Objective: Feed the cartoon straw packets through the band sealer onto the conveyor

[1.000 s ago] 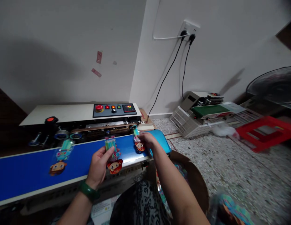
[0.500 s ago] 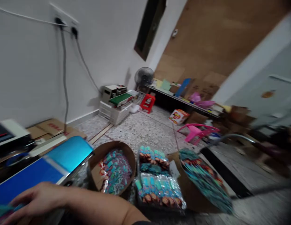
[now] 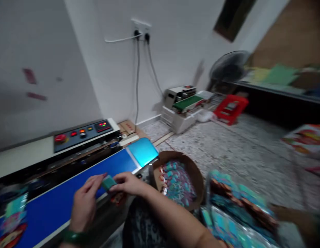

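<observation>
My left hand (image 3: 85,198), with a green bangle at the wrist, pinches one side of a small teal packet (image 3: 108,183). My right hand (image 3: 128,183) grips the packet's other side, thumb and fingers closed on it. An orange-red printed part hangs below the teal part, partly hidden by the right hand. Both hands are over the near edge of a blue conveyor belt (image 3: 53,206). A similar clear packet (image 3: 17,212) lies at the belt's left end. Behind the belt runs a sealing machine (image 3: 84,135) with lit buttons and a red knob.
A round-sided cardboard box (image 3: 197,165) with many packets stands right of the belt. Nearer, clear bags (image 3: 242,210) hold rows of similar packets. Across the floor are a second machine with a green belt (image 3: 188,103), a red stool (image 3: 231,109) and a fan (image 3: 227,67).
The view has turned left, showing more of the machine. My left hand has come into view. My right hand, earlier reaching far left over the belt, now holds the packet together with the left.
</observation>
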The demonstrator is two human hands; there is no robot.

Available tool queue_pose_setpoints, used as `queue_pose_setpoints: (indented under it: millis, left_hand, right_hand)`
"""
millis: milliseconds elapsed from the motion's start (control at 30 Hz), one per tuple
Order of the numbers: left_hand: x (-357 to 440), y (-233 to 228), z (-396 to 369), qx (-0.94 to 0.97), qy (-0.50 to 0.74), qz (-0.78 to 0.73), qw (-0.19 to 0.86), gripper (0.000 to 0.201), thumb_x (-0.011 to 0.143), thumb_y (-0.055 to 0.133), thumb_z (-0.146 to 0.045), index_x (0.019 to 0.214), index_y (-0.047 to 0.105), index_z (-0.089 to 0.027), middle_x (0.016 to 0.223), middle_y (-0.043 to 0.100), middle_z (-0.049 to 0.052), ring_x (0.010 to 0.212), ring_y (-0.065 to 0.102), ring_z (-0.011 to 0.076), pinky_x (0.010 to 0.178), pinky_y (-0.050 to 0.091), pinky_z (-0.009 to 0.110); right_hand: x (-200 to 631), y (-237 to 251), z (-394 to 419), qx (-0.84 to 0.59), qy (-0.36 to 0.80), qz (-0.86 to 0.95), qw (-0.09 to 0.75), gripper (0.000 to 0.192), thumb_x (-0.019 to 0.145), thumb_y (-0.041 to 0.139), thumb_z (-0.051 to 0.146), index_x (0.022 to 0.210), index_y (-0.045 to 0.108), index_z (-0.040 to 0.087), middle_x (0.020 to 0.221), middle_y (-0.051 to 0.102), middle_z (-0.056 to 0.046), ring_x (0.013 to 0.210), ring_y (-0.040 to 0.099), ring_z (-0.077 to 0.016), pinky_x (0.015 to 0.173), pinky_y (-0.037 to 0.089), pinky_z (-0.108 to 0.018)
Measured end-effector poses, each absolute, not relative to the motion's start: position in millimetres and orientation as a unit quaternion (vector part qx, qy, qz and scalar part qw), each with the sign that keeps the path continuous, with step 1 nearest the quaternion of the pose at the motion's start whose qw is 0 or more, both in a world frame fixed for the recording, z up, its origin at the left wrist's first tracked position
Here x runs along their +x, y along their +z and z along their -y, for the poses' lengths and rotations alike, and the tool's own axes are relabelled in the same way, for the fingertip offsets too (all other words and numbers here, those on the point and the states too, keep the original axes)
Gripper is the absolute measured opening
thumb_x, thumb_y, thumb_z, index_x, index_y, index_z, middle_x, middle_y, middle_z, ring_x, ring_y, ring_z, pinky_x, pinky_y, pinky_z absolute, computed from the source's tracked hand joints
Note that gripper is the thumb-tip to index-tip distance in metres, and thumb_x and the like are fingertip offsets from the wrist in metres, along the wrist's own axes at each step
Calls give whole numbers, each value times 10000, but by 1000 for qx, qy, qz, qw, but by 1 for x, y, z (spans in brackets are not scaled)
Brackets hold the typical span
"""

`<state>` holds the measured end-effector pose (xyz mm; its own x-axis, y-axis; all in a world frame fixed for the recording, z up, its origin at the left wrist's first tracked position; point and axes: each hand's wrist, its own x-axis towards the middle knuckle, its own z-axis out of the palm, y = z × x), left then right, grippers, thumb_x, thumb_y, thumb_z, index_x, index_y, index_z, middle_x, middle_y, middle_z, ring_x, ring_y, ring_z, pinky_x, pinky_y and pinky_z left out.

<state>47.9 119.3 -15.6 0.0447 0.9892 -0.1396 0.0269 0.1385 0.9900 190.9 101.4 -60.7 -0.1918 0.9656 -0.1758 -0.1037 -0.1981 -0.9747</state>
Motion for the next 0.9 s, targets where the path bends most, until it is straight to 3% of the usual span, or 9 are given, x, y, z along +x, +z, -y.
queue_pose_setpoints:
  millis: [200, 367, 567, 733, 900]
  left_hand:
    - [44, -30, -129, 407, 483, -544, 552, 245, 589, 717, -349, 718, 685, -144, 700, 671, 31, 734, 589, 180, 723, 448, 283]
    - [52, -24, -136, 391, 494, -525, 572, 304, 624, 688, -371, 801, 686, -124, 852, 692, 78, 846, 596, 208, 787, 439, 305]
    - [50, -10, -138, 459, 409, -530, 584, 511, 711, 595, -435, 1166, 536, -211, 1078, 628, 92, 926, 586, 208, 754, 451, 300]
    - [35, -29, -111, 528, 228, -492, 654, 352, 695, 608, -418, 950, 666, -182, 897, 687, 86, 833, 615, 217, 789, 447, 316]
    - [21, -56, -87, 541, 159, -507, 651, 323, 683, 602, -437, 896, 688, -210, 879, 696, 69, 837, 615, 227, 792, 447, 328]
  right_hand:
    - [179, -65, -106, -453, 643, 418, 454, 289, 558, 698, 395, 712, 621, 163, 661, 611, 19, 597, 554, -122, 608, 432, -255]
    - [181, -60, -107, -429, 679, 374, 465, 286, 551, 710, 348, 736, 590, 166, 622, 600, 39, 546, 557, -103, 581, 442, -238]
    - [239, -62, -144, -550, 570, 249, 557, 244, 527, 701, 267, 636, 510, 161, 508, 551, 42, 454, 524, -96, 472, 420, -213]
    - [266, -65, -186, -595, 577, 242, 505, 196, 541, 655, 148, 537, 460, 158, 422, 513, 30, 372, 493, -95, 405, 416, -222]
    - [242, -68, -214, -600, 588, 277, 467, 213, 550, 628, 45, 491, 450, 147, 407, 511, 24, 362, 497, -107, 404, 426, -241]
